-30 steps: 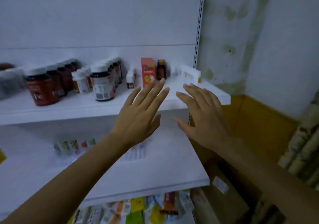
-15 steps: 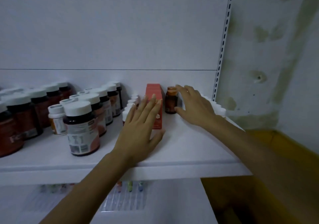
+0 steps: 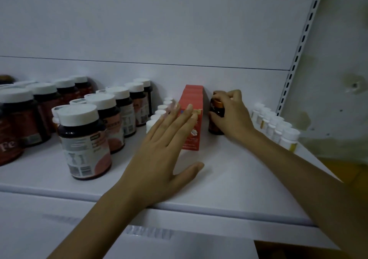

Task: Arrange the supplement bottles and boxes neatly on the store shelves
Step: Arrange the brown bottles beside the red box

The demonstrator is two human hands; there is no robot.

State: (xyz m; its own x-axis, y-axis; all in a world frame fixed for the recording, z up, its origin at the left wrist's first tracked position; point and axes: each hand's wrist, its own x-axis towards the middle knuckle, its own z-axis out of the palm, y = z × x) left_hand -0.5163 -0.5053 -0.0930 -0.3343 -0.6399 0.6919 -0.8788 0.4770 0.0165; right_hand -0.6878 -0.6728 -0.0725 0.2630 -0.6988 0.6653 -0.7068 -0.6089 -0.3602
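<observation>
Since half a second ago, my right hand (image 3: 233, 117) has closed on the small brown bottle (image 3: 214, 123).
Its fingers curl round the copper cap and the thumb presses the side. The bottle stands upright on the white shelf (image 3: 229, 181), just beside the red box (image 3: 192, 137). My left hand (image 3: 159, 159) lies flat, fingers straight and slightly apart, tips at the box's front. Beyond my right knuckles runs a row of small white bottles (image 3: 278, 128); left of my left fingers stand big dark jars (image 3: 85, 139).
</observation>
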